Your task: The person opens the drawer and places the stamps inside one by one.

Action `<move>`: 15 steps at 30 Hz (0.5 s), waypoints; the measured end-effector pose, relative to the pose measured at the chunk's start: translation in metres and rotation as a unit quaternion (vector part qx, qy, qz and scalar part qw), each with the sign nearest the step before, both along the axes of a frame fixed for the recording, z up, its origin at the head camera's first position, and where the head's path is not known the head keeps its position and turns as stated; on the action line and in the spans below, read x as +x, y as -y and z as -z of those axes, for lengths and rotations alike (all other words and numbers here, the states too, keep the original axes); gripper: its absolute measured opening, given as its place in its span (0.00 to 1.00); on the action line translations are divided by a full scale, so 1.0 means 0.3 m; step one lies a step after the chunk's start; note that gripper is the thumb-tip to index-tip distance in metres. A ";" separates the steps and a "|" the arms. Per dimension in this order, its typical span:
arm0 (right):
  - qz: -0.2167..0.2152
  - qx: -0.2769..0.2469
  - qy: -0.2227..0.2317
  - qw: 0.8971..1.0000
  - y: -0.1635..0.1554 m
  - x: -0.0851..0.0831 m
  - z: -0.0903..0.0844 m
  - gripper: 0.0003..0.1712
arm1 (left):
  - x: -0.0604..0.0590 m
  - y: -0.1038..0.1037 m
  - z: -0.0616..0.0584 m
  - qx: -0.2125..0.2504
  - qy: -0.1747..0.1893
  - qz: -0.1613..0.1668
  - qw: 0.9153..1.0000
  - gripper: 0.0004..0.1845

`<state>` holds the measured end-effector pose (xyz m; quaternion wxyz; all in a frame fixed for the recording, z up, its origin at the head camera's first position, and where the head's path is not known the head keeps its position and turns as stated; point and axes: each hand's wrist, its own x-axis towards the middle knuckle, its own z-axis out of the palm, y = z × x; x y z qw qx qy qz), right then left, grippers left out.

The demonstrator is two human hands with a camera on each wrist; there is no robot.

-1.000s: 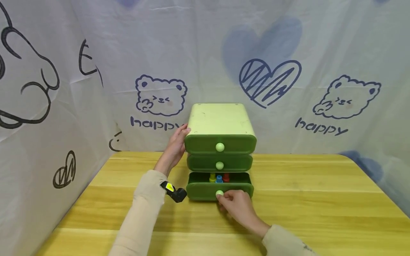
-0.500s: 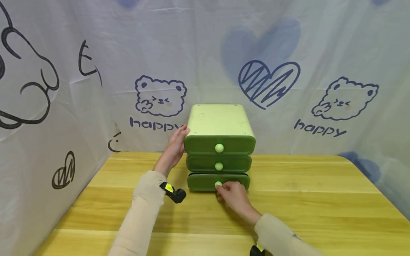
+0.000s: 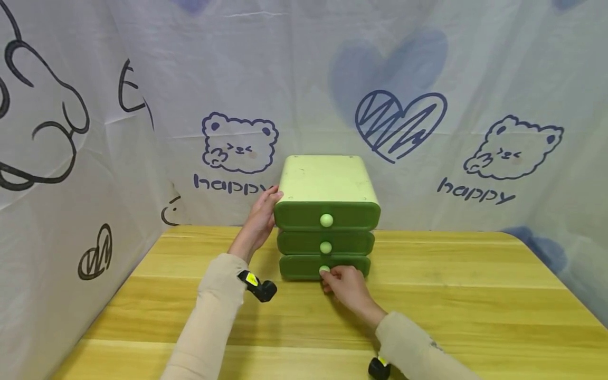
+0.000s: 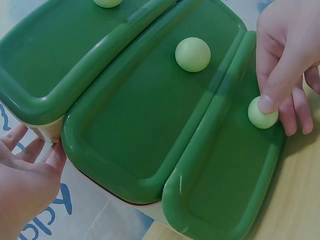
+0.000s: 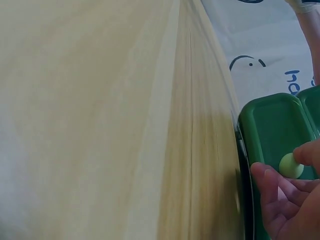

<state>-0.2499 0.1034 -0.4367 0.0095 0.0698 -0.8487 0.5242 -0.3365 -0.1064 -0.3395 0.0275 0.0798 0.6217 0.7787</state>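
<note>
A small three-drawer cabinet (image 3: 328, 179), pale green on top with dark green drawer fronts, stands on the wooden table. All its drawers sit pushed in, the bottom drawer (image 3: 299, 268) included. My right hand (image 3: 350, 290) pinches that drawer's round pale knob (image 4: 262, 119), the thumb on it and the other fingers behind and below. Against the cabinet's upper left side rests my left hand (image 3: 258, 219), its fingers extended along the wall, as the left wrist view also shows. The drawers' contents are hidden.
Behind and to the left hangs a white cloth (image 3: 309, 79) with hearts, bears and lettering. The wooden table (image 3: 451, 295) extends on both sides of the cabinet and in front. A small black camera (image 3: 261, 287) is strapped to the left wrist.
The bottom drawer has slid back into the cabinet, with my right hand on its knob, hiding the yellow, blue and red pieces inside. My left hand has stayed at the cabinet's side.
</note>
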 end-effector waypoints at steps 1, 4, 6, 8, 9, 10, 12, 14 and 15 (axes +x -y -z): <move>0.001 0.002 0.000 1.000 0.000 0.000 0.001 0.15 | 0.000 -0.001 0.000 0.001 0.000 0.000 1.000 0.36; 0.004 0.005 0.000 1.000 -0.001 0.000 0.008 0.14 | 0.000 -0.005 0.000 0.000 0.002 0.001 1.000 0.37; 0.006 0.006 -0.002 1.000 -0.002 0.002 0.014 0.14 | 0.002 -0.005 -0.001 -0.004 0.005 0.001 1.000 0.37; 0.003 0.004 -0.001 1.000 -0.003 0.006 0.017 0.14 | 0.004 0.000 -0.003 -0.008 0.008 0.000 1.000 0.37; 0.003 0.002 0.000 1.000 -0.005 0.008 0.017 0.14 | 0.005 0.002 -0.004 -0.010 0.007 -0.001 1.000 0.36; 0.002 0.001 0.000 1.000 -0.008 0.012 0.013 0.14 | 0.007 0.004 -0.005 -0.013 0.005 -0.002 1.000 0.36; 0.002 0.000 0.000 1.000 -0.019 0.021 -0.001 0.14 | 0.012 0.014 -0.005 -0.030 -0.005 -0.005 1.000 0.34; 0.004 0.001 -0.009 1.000 -0.037 0.034 -0.024 0.14 | 0.022 0.024 -0.005 -0.054 -0.019 -0.009 0.998 0.32; 0.006 0.003 -0.018 1.000 -0.049 0.042 -0.040 0.14 | 0.029 0.030 -0.004 -0.069 -0.029 -0.010 0.997 0.32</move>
